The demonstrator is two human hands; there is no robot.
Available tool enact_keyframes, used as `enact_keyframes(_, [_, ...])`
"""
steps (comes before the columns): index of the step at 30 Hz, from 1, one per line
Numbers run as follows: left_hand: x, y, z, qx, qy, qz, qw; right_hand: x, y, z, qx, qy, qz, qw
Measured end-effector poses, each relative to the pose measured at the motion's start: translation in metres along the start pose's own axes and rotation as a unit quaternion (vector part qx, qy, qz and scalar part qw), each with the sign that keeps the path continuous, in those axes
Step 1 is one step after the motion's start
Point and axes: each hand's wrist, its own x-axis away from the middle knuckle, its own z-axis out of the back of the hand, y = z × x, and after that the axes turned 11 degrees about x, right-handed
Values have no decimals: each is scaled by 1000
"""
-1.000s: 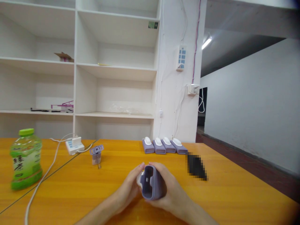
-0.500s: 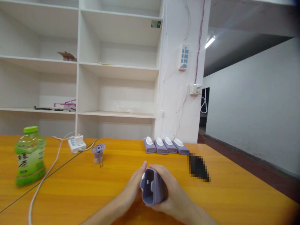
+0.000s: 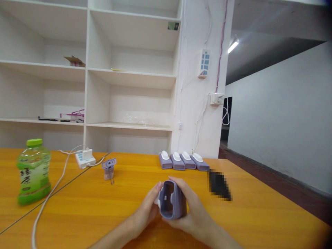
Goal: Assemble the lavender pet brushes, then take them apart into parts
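On the far left of the orange table we had a green-labelled bottle upright, with a pale cable running beside it. Next, near the far edge, lay a white power strip with a plug in it, and just right of that a small clear cup with a purple top.

In the middle, our left hand was partly closed, its thumb raised and its curved fingers around a white piece at the left side of a hollow purple box. We held that box above the table, its open end toward us, with our right hand wrapped closely round its right side. Beyond, four purple boxes stood in a row, each with a white piece on top; near the rightmost lay a dark, blurred-out object.
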Motion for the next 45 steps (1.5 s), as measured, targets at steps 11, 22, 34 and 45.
enact_keyframes(11, [-5, -13, 15, 15, -35, -60, 997, 0, 2, 0, -1, 20, -3, 1000])
enact_keyframes(22, [-3, -8, 13, -13, -2, -49, 999, -2, -2, 1, -11, 23, -17, 1000])
enact_keyframes(34, [1, 0, 10, -11, -50, -23, 998, -2, -2, 7, -62, 25, -85, 994])
enact_keyframes(45, [1, 5, 8, -26, -65, -8, 997, -1, -3, 9, -54, 16, -70, 996])
